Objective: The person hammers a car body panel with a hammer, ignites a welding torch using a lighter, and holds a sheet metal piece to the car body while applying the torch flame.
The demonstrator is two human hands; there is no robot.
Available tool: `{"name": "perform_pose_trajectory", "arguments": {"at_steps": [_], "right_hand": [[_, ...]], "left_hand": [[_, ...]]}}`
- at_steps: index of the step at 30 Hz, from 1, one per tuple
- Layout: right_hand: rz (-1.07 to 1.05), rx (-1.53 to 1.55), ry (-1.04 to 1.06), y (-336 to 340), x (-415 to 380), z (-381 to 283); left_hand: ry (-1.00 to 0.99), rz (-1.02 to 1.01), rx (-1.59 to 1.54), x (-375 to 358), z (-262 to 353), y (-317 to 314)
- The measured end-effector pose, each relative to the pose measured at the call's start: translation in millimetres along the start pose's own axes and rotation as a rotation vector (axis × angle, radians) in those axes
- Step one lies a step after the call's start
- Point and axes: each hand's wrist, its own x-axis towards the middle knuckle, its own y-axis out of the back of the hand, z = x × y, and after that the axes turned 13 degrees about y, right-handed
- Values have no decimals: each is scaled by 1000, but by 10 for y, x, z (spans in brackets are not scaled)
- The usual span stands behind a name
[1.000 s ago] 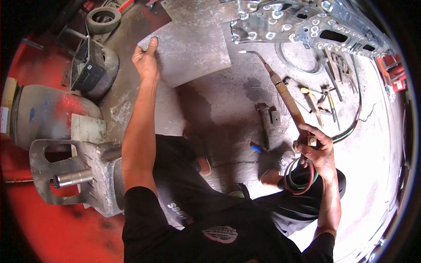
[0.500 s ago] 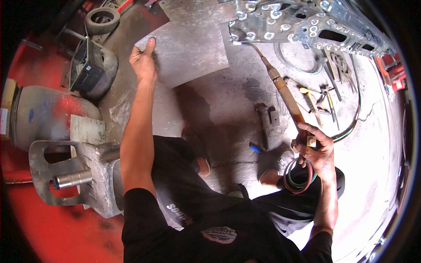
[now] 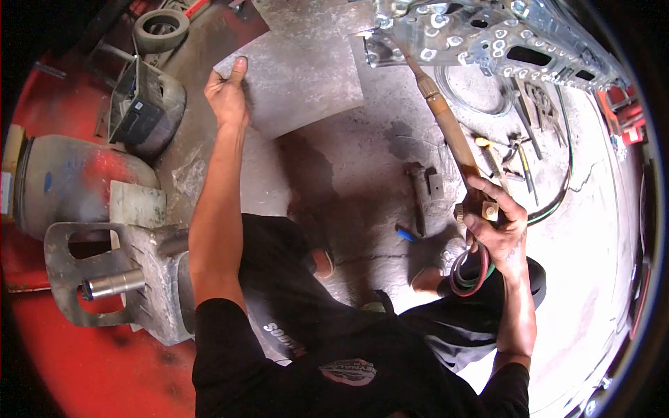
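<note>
My left hand grips the left edge of a grey metal sheet, holding it tilted above the concrete floor. My right hand is closed around the handle of a long brass cutting torch. The torch points up and left, its tip near the lower edge of a perforated metal panel. Red and green hoses loop below my right hand.
A hammer and a small block lie on the floor between my hands. Several hand tools lie at the right. A grey gas cylinder, a steel bracket with a pipe and a tyre stand at the left.
My right hand has lifted the torch up and forward; its tip moved from the floor area up to the perforated panel's edge. My left hand and the sheet stayed almost still.
</note>
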Motion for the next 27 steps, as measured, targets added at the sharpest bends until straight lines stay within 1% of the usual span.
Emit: {"name": "perform_pose_trajectory", "arguments": {"at_steps": [27], "right_hand": [[-3,-21,-22,-53,132,12]], "left_hand": [[-30,-35,-42,35,-34,21]]}}
